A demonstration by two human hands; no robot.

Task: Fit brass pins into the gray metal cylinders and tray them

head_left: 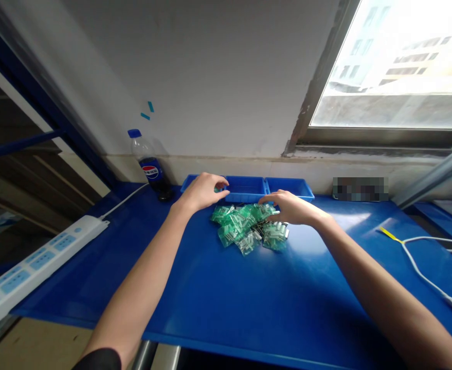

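Observation:
A heap of small clear packets (235,226) with green and metallic pieces lies on the blue table (210,298). Behind it stands a row of three blue bins (245,197). My left hand (204,190) is over the left bin, its fingers curved and the thumb apart from them. A bit of green shows in that gap; whether it is in the hand or in the bin behind is unclear. At the heap's right back edge, my right hand (291,206) has thumb and forefinger apart around the top packets and touches them. Its other fingers are partly hidden.
A cola bottle (151,169) stands left of the bins. A white power strip (42,262) lies along the table's left side. On the right are a white cable (414,262) with a yellow tag and a blurred-out object (360,189) against the wall.

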